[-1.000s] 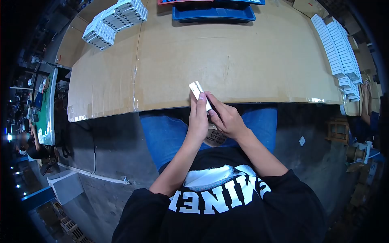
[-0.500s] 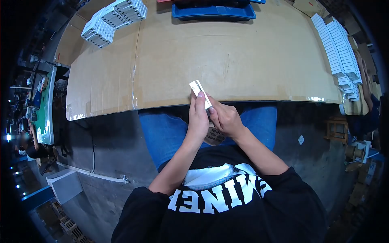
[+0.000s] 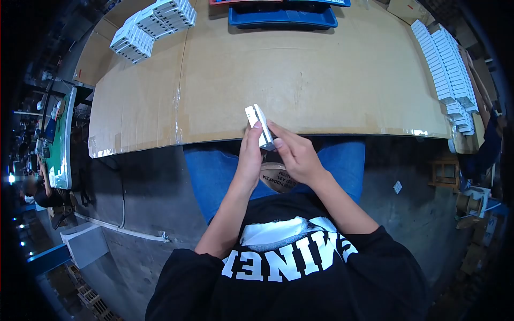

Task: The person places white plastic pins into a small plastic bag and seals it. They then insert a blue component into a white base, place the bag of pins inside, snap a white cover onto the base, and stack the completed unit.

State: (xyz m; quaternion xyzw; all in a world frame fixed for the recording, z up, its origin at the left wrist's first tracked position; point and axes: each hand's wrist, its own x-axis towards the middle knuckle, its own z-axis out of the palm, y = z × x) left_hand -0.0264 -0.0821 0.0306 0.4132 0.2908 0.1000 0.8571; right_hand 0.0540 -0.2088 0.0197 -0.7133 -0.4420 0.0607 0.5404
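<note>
Between my two hands, over the table's near edge, is a small white rectangular plastic case [image 3: 259,124] with a dark slot along its side. My left hand [image 3: 250,158] grips it from the left, thumb on its near face. From the right, my right hand [image 3: 297,156] holds the lower end, its thumb and fingers against the side. The case tilts away from me, and its underside is hidden by my fingers.
The cardboard-covered table [image 3: 241,80] lies in front. White cases are stacked at the far left [image 3: 152,27], with more rows of white cases [image 3: 444,67] along the right edge. Blue trays [image 3: 282,18] stand at the back. A person [image 3: 47,193] sits at a green table on the left.
The white case has turned in my hands and shifted slightly left, showing more of its broad side. My right hand has loosened and its fingers have spread along the case.
</note>
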